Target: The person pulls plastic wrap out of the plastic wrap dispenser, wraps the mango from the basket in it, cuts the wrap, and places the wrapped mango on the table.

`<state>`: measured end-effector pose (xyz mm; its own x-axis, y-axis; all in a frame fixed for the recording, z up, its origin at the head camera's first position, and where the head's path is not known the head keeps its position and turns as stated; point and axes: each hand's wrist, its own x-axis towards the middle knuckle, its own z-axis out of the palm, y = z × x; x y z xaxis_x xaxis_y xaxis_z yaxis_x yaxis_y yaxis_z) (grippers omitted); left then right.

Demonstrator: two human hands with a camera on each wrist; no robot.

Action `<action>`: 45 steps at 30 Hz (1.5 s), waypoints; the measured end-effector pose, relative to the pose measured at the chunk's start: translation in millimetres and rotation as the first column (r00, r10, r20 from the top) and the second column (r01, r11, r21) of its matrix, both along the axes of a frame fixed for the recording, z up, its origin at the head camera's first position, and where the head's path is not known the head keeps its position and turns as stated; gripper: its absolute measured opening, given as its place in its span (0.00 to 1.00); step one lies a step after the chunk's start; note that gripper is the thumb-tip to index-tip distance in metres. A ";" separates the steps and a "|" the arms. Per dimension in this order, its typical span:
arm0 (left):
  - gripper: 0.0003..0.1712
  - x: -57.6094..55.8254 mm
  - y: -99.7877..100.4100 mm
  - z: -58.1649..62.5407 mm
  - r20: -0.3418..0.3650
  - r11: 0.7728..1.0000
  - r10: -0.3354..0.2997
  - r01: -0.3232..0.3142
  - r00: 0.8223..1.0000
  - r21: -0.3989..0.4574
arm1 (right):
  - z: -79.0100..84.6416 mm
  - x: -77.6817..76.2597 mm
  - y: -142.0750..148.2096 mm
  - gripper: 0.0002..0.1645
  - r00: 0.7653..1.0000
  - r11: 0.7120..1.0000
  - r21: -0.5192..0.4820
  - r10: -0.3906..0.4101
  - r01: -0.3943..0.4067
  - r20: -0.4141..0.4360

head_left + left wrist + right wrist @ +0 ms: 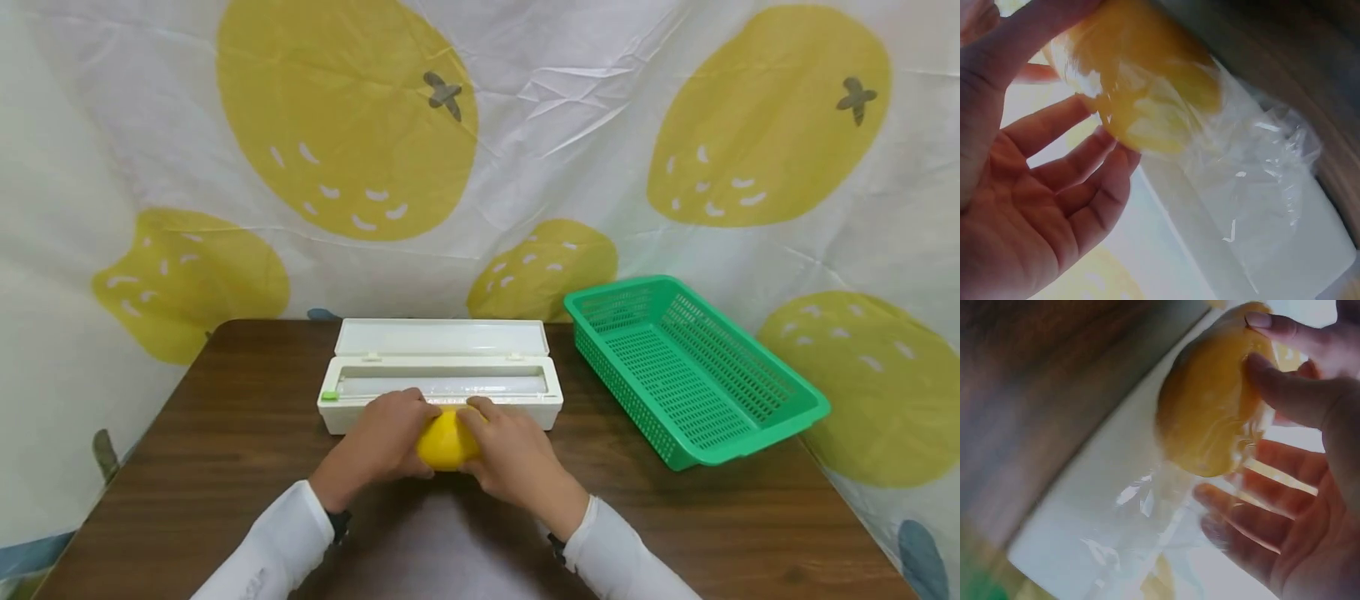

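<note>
A smooth, rounded yellow fruit [447,442] is held between both hands in front of a white cling film dispenser [442,414]. Clear cling film [1266,169] covers part of the fruit and trails loosely off it in the left wrist view. My left hand [382,437] grips the fruit's left side, thumb on top and fingers at the far side. From the right, my right hand [517,454] holds it with the thumb over the film. Inside the dispenser lies a film roll [442,386], its lid [442,337] raised behind.
A green plastic basket [705,454] stands to the right of the dispenser, tilted against the cloth backdrop [555,167] printed with lemons. A small green slider [330,396] sits at the dispenser's left front. All rest on a dark brown wooden table [225,450].
</note>
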<state>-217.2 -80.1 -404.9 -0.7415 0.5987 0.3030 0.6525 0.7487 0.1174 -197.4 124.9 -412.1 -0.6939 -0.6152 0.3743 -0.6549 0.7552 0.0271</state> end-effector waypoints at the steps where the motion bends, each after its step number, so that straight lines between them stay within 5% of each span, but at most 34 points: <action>1: 0.31 -1.3 -0.4 1.5 0.003 1.000 -0.005 0.006 1.000 -0.009 | 0.4 2.2 -0.8 0.36 0.999 1.000 0.012 -0.006 0.007 -0.043; 10: 0.30 -4.7 -3.0 8.5 0.088 0.999 0.000 0.003 0.996 -0.032 | -3.8 10.8 -12.2 0.44 0.980 0.977 0.186 -0.068 0.103 -0.187; 20: 0.29 -4.3 -3.2 4.1 0.129 1.000 0.013 -0.014 0.992 0.010 | -13.9 5.7 -17.4 0.42 0.949 0.973 0.189 -0.069 0.132 -0.308; 34: 0.23 -2.9 -2.7 5.8 0.211 0.999 -0.028 0.022 0.977 0.031 | -6.0 -3.5 -12.8 0.37 0.985 0.983 0.152 -0.082 0.106 -0.154; 38: 0.20 0.4 -2.3 3.7 0.238 0.997 -0.010 -0.010 0.971 0.080 | -1.9 -8.7 -11.0 0.36 0.991 0.983 0.153 -0.082 0.098 -0.107; 42: 0.23 8.3 -3.2 -5.3 0.185 0.988 0.025 -0.052 0.983 0.144 | -0.3 -12.1 -10.9 0.34 0.994 0.984 0.160 -0.067 0.080 -0.083; 45: 0.24 15.8 -0.9 -12.8 0.055 0.988 0.036 -0.044 0.998 0.149 | 1.6 -13.4 -11.5 0.33 0.996 0.983 0.169 -0.064 0.074 -0.062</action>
<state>-201.3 -81.0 -417.7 -0.7810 0.5190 0.3474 0.6124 0.7454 0.2632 -210.8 113.4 -410.5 -0.7175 -0.6249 0.3077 -0.5953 0.7795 0.1950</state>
